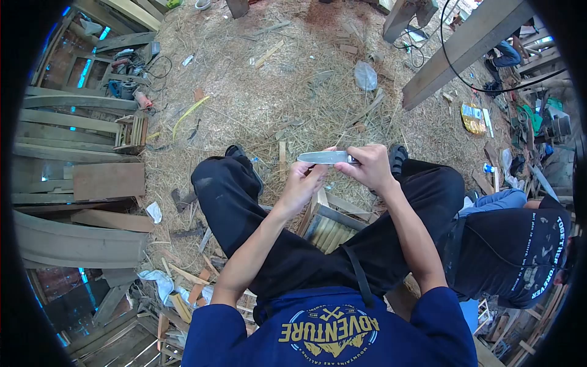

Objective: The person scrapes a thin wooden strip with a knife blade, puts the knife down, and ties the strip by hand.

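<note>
My right hand is wrapped around the handle end of a knife, whose broad grey blade points left in front of my knees. My left hand is closed just under the blade, its fingertips by the lower edge. What the left fingers hold is too small and too covered to make out. Below both hands, between my legs, stands a wooden frame with slats.
Straw and wood scraps cover the ground. Planks and curved boards are stacked at left. A slanted wooden post rises at upper right. A co-worker in a black shirt sits close on my right. A plastic bag lies ahead.
</note>
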Demonstrator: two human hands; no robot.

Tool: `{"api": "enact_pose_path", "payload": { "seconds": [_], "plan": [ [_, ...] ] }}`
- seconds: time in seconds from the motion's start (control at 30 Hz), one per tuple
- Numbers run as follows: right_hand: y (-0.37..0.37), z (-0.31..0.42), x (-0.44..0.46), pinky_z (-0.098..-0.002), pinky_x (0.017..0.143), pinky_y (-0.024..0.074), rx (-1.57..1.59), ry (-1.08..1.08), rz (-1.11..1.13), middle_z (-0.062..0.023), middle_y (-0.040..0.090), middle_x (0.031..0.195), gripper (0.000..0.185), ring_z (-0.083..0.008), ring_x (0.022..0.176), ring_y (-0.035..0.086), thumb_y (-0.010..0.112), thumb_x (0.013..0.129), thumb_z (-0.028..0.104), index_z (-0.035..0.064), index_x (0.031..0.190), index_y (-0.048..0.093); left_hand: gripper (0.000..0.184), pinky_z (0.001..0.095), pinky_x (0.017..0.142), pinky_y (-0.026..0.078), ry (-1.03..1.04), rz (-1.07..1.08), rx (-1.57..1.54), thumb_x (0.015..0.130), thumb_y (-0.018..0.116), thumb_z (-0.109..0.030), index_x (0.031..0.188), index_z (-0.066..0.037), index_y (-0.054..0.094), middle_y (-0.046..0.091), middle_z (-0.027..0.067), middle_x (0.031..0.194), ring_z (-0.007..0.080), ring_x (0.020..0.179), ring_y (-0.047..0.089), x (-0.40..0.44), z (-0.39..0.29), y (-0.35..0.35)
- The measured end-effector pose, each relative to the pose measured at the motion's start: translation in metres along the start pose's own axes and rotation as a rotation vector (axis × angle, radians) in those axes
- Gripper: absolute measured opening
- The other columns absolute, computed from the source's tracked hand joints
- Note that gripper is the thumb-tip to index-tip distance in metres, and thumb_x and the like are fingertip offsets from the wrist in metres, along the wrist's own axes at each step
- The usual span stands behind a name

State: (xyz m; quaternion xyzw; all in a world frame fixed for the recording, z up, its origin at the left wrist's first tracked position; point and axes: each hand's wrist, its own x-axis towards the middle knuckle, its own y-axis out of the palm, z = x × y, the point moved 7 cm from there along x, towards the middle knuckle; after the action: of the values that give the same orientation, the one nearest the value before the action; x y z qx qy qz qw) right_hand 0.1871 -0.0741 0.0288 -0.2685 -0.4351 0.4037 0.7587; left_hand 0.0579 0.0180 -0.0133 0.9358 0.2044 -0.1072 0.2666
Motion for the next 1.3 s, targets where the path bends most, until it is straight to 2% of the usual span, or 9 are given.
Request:
{"api": "enact_pose_path", "payload": {
  "seconds": [0.1,0.4,0.5,0.57,0.67,0.9,1.0,1.13,1.3],
  "plan": [
    [-0.006,-0.005,0.0,-0.0391,0.046,0.042,-0.048,0.007,-0.017,-0.0072,0.051,0.049,0.048,-0.0266,0.045,0.057,0.077,0.079,0.051,0.011,0.062,0.056,0.019,0.0191,0.048,0.027,0.03,0.016,-0.025,0.104,0.055,-0.017,0.113,-0.004,0.065,0.043,-0.0072,0.073,0.0008,0.057,0.033,0.005,0.01,-0.007],
    [-0.011,-0.017,0.0,-0.0377,0.045,0.0403,-0.11,0.015,-0.06,-0.0061,0.052,0.049,0.05,-0.0246,0.044,0.055,0.076,0.08,0.053,0.0102,0.061,0.057,0.019,0.0193,0.048,0.027,0.042,-0.011,0.005,0.103,0.055,-0.016,0.112,-0.003,0.065,0.042,-0.0077,0.072,0.0009,0.057,0.033,0.012,0.008,-0.001],
    [-0.024,-0.055,-0.007,-0.0369,0.046,0.0406,0.057,0.538,-0.142,-0.0077,0.056,0.051,0.049,-0.0222,0.044,0.056,0.074,0.083,0.052,0.0073,0.066,0.063,0.03,0.019,0.049,0.028,0.025,0.041,0.102,0.103,0.055,-0.016,0.13,-0.003,0.062,0.042,-0.0079,0.073,0.0004,0.057,0.033,0.002,-0.002,0.011],
    [-0.04,-0.086,-0.011,-0.0361,0.047,0.0408,-0.14,0.603,-0.126,-0.0093,0.059,0.054,0.045,-0.0206,0.044,0.057,0.072,0.088,0.047,0.0053,0.072,0.067,0.035,0.0186,0.049,0.028,0.0,0.06,0.119,0.103,0.055,-0.016,0.137,-0.005,0.058,0.044,-0.0077,0.075,0.0,0.057,0.033,-0.003,0.005,0.012],
    [-0.05,-0.086,-0.013,-0.037,0.047,0.0412,-0.02,0.645,-0.228,-0.0094,0.059,0.054,0.042,-0.0215,0.044,0.057,0.073,0.088,0.043,0.0049,0.073,0.067,0.037,0.0179,0.048,0.028,0.002,-0.006,0.053,0.103,0.055,-0.015,0.139,-0.005,0.057,0.046,-0.0072,0.076,-0.0006,0.057,0.034,0.0,0.004,0.01],
    [-0.014,0.0,-0.003,-0.0379,0.049,0.043,0.051,0.103,-0.082,-0.0089,0.052,0.05,0.042,-0.0271,0.044,0.055,0.076,0.084,0.044,0.0058,0.07,0.063,0.036,0.0171,0.05,0.03,0.072,-0.076,0.041,0.101,0.058,-0.014,0.136,-0.006,0.059,0.053,-0.0065,0.078,-0.0007,0.06,0.04,0.007,0.009,-0.008],
    [-0.001,0.013,0.003,-0.0385,0.049,0.0435,-0.004,0.011,0.049,-0.0102,0.053,0.051,0.044,-0.0274,0.044,0.057,0.076,0.083,0.045,0.0056,0.069,0.063,0.034,0.0171,0.05,0.03,0.095,-0.106,0.052,0.101,0.06,-0.014,0.134,-0.007,0.062,0.055,-0.0064,0.077,-0.0006,0.06,0.042,0.007,0.009,-0.012],
    [-0.005,-0.042,0.002,-0.0381,0.046,0.043,0.011,0.403,-0.008,-0.0117,0.054,0.051,0.047,-0.0277,0.045,0.058,0.074,0.085,0.046,0.0048,0.066,0.062,0.032,0.0179,0.049,0.032,0.105,-0.204,-0.001,0.1,0.062,-0.015,0.13,-0.005,0.064,0.059,-0.0043,0.077,-0.0005,0.058,0.042,0.011,0.005,-0.02],
    [-0.013,-0.021,0.007,-0.0383,0.047,0.0436,-0.007,0.244,-0.016,-0.0108,0.055,0.051,0.047,-0.0283,0.046,0.058,0.074,0.086,0.046,0.0056,0.066,0.06,0.032,0.0182,0.053,0.038,0.098,-0.24,0.096,0.099,0.063,-0.014,0.129,-0.003,0.065,0.062,-0.0023,0.081,0.0008,0.063,0.048,0.013,0.002,-0.021]
  ]
}}
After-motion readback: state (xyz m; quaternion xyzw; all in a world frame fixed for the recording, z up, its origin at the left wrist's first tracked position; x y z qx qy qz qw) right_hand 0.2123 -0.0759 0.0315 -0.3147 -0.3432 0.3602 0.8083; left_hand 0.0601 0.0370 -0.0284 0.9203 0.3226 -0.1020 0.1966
